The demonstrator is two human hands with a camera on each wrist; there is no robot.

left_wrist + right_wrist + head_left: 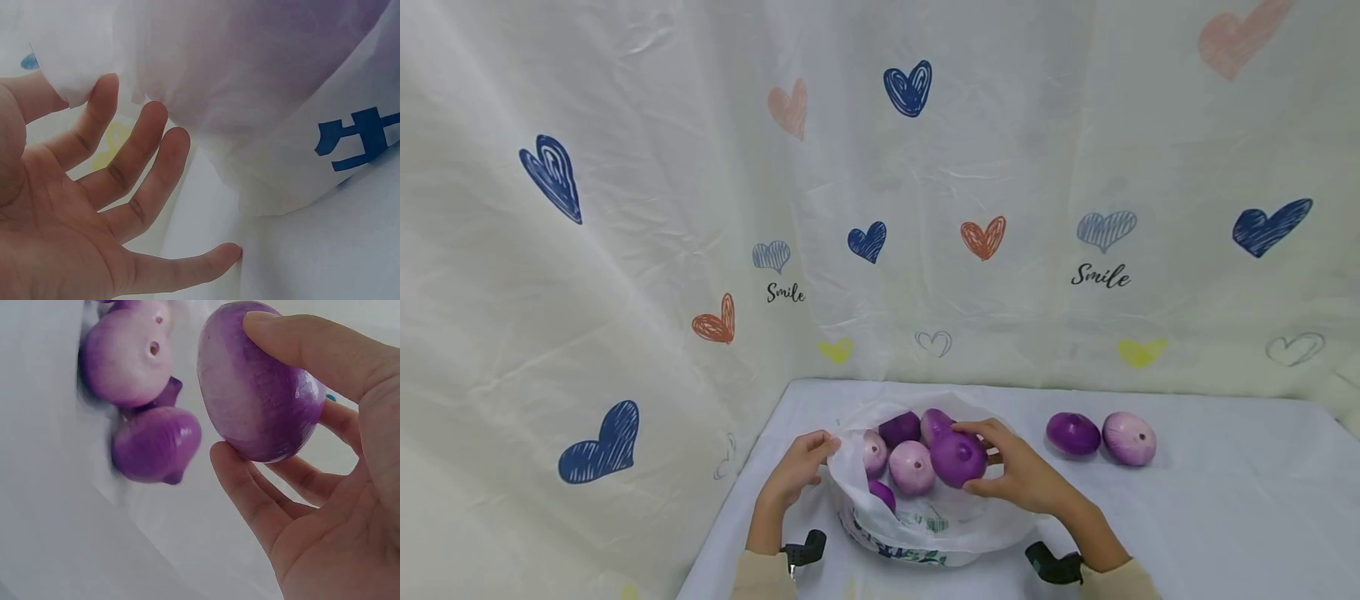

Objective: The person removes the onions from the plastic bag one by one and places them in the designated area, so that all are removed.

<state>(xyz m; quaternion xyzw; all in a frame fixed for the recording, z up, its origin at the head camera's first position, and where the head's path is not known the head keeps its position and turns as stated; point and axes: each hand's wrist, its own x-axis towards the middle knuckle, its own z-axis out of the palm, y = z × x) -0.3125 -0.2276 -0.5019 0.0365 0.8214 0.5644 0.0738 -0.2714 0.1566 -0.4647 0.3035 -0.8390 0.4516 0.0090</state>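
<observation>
My right hand (pixel 1028 477) grips a purple onion (pixel 957 460) between thumb and fingers, over the mouth of a white plastic bag (pixel 992 533). In the right wrist view the glossy held onion (pixel 259 384) shows a paler side. The left hand (pixel 796 473) pinches the bag's left rim between thumb and forefinger; in the left wrist view its other fingers (pixel 134 162) spread beside the bag. Inside the bag lie several onions, among them a pale one (pixel 912 467) and a dark purple piece (pixel 899 428). The bag wall partly hides another onion (pixel 882 494).
Two more onions, one dark purple (pixel 1072 434) and one pale (pixel 1129 439), lie side by side on the white-covered table (pixel 1225 500), right of the bag. A white curtain (pixel 1037 150) printed with hearts hangs behind and at the left.
</observation>
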